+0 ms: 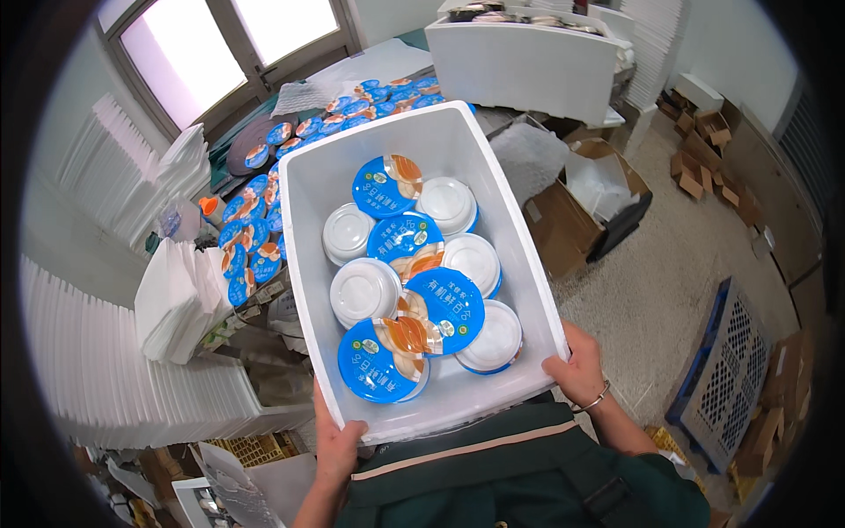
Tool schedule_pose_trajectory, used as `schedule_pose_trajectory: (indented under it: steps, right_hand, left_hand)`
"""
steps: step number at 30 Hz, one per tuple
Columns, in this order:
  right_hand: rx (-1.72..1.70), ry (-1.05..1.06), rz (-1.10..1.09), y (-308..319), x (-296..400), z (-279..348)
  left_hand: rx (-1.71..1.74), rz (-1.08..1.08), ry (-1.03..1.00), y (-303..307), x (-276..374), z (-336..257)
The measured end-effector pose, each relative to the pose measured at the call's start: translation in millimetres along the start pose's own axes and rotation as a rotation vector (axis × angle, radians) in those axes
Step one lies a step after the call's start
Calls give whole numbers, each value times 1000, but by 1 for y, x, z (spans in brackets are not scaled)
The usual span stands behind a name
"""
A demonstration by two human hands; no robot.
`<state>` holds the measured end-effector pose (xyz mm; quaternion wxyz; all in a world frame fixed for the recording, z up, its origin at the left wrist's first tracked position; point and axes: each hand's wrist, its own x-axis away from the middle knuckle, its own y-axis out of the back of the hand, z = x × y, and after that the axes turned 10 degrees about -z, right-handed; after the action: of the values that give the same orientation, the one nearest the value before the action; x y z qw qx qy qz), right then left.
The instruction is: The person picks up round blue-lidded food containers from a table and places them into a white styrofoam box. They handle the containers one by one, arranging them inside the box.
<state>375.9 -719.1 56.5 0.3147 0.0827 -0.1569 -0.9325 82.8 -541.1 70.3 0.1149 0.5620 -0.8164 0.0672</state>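
A white foam box (511, 191), without a lid, is held in front of my body between both hands. My left hand (335, 442) grips its near left corner, thumb over the rim. At the near right corner, my right hand (579, 366) holds the rim the same way. Inside lie several round plastic tubs. Some show blue and orange printed film lids (445, 310); others lie upside down with their white bases (365, 292) up. The printed lids bear writing. Part of the box floor shows at the near end.
More blue-lidded tubs (264, 261) cover a table beyond the box and to its left. Stacked white foam sheets (99, 356) line the left side. To the right stand an open cardboard box (568, 228) and a tilted plastic pallet (723, 376). A large foam box (521, 66) stands at the back.
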Motion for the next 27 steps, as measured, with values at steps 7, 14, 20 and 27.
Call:
schedule_pose_trajectory:
  steps: [7,14,20,27]
  right_hand:
    - [32,223,237,-28,-197,-5]
    - [95,300,424,-63,-296,1]
    - [93,306,514,-103,-349,5]
    - [330,375,568,-117,-364,37]
  left_hand:
    - [59,-230,-11,-68,-89,-10]
    - [196,-422,24,-110,-128,-14]
    - [221,-517,120,-117,-156,-20]
    - [272,-458,150,-100,-172,-22]
